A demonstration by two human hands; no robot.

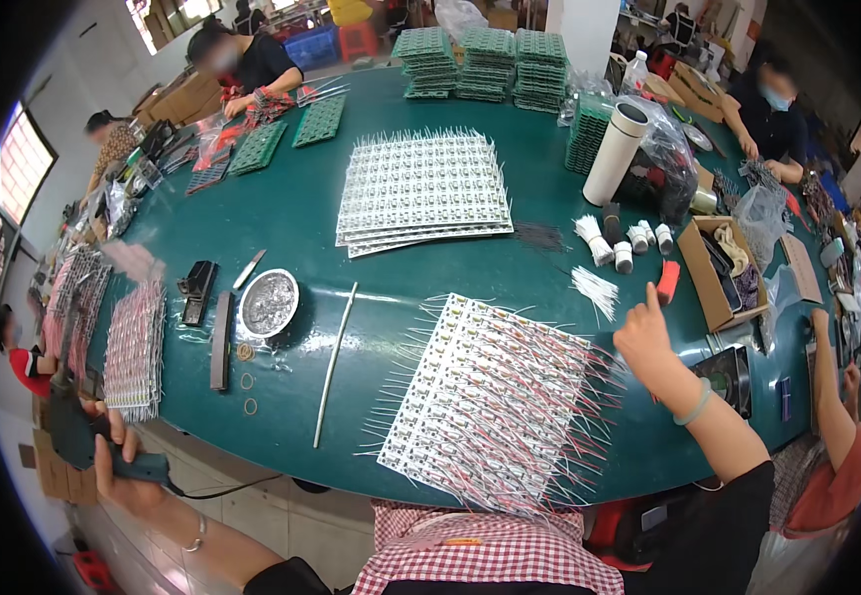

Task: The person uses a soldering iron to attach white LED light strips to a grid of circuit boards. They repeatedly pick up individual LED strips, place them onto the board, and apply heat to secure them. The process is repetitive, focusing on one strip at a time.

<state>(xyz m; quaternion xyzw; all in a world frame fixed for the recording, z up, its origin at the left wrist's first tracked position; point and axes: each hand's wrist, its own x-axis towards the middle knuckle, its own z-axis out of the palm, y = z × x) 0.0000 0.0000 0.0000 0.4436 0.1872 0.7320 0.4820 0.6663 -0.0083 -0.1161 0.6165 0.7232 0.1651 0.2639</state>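
Observation:
My left hand (121,464) is closed round the handle of a dark green, corded gun-shaped tool (73,433) at the table's left edge. The tool's slim front points up toward white boards with red and white wires (135,347). My right hand (645,337) is over the table's right side, index finger stretched out and other fingers curled, with nothing visible in it. Just past that fingertip lies a red bundle (668,281); loose white wires (594,292) lie to its left. In front of me, a white circuit board panel (480,397) bristles with red and white wires.
A stack of white panels (420,188) sits mid-table, with green board stacks (425,61) behind. A metal bowl (269,302), a white rod (335,364) and a black bar (221,340) lie left. A thermos (616,154) and cardboard box (718,273) stand right. Co-workers sit around.

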